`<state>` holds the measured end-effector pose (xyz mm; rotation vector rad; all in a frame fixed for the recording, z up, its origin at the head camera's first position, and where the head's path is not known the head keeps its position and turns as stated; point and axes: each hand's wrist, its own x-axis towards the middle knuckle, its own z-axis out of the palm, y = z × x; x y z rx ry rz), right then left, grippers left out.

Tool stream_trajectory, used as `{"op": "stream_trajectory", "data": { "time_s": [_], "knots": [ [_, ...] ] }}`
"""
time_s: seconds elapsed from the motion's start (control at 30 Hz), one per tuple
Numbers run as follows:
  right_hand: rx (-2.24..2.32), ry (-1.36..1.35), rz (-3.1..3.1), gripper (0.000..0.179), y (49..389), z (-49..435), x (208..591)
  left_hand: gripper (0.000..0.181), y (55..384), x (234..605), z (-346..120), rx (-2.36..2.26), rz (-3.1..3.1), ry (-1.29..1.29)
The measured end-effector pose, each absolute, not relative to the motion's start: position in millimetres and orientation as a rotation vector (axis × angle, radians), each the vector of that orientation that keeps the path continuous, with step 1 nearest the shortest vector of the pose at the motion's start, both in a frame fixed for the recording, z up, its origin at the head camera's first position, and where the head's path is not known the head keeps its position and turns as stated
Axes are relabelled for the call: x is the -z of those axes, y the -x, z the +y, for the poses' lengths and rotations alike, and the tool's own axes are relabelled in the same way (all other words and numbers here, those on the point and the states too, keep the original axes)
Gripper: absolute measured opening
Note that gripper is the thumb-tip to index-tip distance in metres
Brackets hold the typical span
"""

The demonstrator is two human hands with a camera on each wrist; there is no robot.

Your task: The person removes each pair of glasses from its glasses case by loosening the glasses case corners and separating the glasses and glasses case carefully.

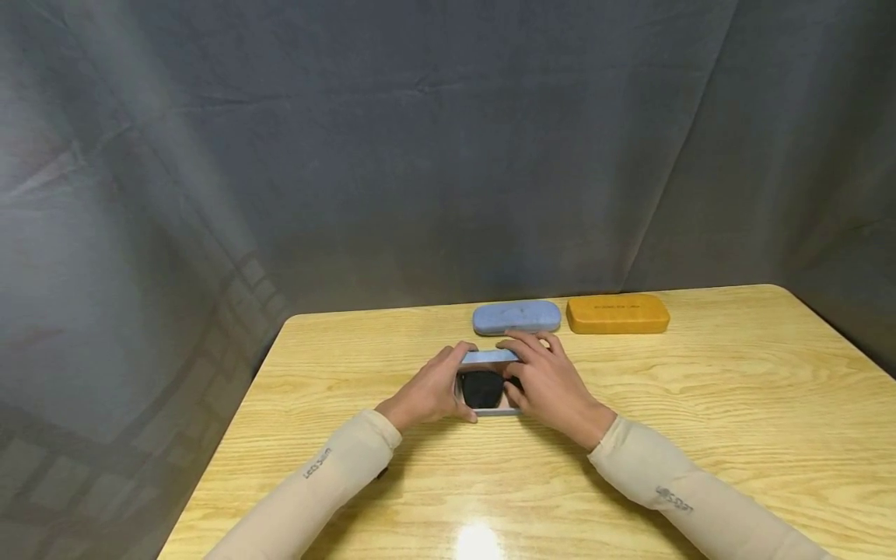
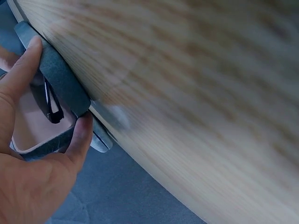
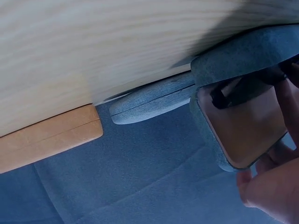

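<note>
A blue-grey glasses case (image 1: 488, 357) stands with its lid raised near the middle of the table, pale lining showing inside. Black sunglasses (image 1: 481, 389) lie in it, one dark lens visible in the head view and a folded temple in the left wrist view. My left hand (image 1: 428, 391) grips the case's left end, thumb low at the front and fingers up at the lid. With thumb and a finger inside the case, my right hand (image 1: 553, 387) pinches the right side of the sunglasses. Its other fingers reach over the lid's top edge.
Behind the hands, a closed light-blue glasses case (image 1: 516, 317) lies near the table's back edge. To its right is an orange glasses case (image 1: 617, 314), also closed. A grey curtain (image 1: 448, 155) hangs right behind the wooden table (image 1: 728, 404).
</note>
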<state>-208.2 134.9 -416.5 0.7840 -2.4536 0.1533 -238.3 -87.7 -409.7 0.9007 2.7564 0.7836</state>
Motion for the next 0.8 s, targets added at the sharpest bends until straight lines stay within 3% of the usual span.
{"op": "stream_trajectory", "data": {
  "time_s": [0.43, 0.8],
  "knots": [
    [-0.223, -0.851, -2.356, 0.008, 204, 142, 408, 0.1, 240, 409, -86, -0.809, 2.762, -0.909],
    [-0.323, -0.881, -2.26, 0.017, 193, 147, 406, 0.101, 242, 412, -88, -0.797, 2.765, -0.873]
  ]
}}
